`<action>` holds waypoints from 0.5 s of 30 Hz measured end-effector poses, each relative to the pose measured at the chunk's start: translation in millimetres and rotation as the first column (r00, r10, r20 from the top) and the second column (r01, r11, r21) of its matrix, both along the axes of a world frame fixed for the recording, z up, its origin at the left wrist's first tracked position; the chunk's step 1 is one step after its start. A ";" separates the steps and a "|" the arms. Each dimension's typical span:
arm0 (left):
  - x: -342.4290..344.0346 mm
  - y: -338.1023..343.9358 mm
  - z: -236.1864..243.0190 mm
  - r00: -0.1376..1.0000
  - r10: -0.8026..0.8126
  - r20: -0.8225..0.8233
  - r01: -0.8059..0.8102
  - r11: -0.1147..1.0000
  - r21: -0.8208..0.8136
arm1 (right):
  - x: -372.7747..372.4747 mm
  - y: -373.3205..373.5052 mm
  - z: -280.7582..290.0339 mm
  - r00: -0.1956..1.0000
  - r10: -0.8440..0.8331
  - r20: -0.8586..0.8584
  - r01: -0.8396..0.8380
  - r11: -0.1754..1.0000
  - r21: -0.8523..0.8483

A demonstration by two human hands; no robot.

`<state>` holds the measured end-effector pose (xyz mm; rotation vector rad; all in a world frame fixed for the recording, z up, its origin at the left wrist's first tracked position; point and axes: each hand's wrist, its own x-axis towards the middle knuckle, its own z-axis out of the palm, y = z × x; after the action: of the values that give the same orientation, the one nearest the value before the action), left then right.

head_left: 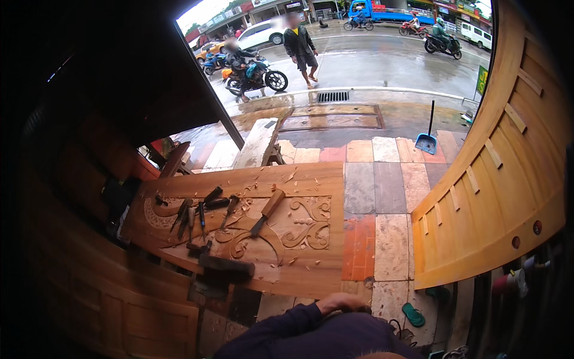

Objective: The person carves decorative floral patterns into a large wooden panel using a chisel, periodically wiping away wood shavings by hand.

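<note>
My left hand [342, 303] is bent in front of my body at the near edge of a carved wooden door panel [311, 179]. Its fingers are mostly hidden behind the dark sleeve, so what they hold, if anything, does not show. My right hand cannot be made out. Scrolls and leaf shapes are cut into the panel, and wood shavings lie scattered on it. A broad chisel [268, 212] with a wooden handle rests across the carving. Left of it lie several carving chisels [202, 215]. A dark wooden mallet [227, 267] sits at the panel's near side.
A panelled wooden door [472, 209] leans at the right. Beyond the tiled floor [359, 185] stand a bench plank [257, 143] and a blue dustpan [426, 142]. A green slipper [413, 314] lies near me. Outside, a person [300, 48] walks beside a motorcycle [257, 78] on the wet street.
</note>
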<state>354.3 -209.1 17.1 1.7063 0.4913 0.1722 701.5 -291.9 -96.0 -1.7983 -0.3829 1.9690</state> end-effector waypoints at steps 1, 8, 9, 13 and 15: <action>-1.3 -1.8 0.4 0.997 -0.006 -0.076 0.009 0.999 0.039 | 0.6 -2.6 0.4 1.000 -0.002 -0.004 0.002 1.000 0.001; 13.9 -2.9 -1.9 0.867 -0.170 -0.468 0.269 0.951 0.152 | 13.5 -13.7 3.2 0.999 -0.036 -0.019 0.036 0.999 0.009; 11.7 -5.3 -8.5 0.867 -0.178 -0.466 0.277 0.949 0.153 | 16.4 -16.0 3.4 0.999 -0.046 -0.017 0.046 0.999 0.009; 3.0 -33.3 -37.4 0.943 -0.004 -0.334 0.004 1.000 -0.002 | 20.4 -20.0 7.2 0.997 -0.061 -0.036 0.062 0.998 0.014; 0.9 -43.6 -49.5 0.953 0.120 -0.279 -0.150 0.984 -0.090 | 23.1 -24.1 7.9 0.997 -0.073 -0.039 0.073 0.997 0.017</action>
<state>355.2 -252.7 -32.4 1.5950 0.8096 0.0066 724.6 -316.0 -88.0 -1.7359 -0.3177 1.9401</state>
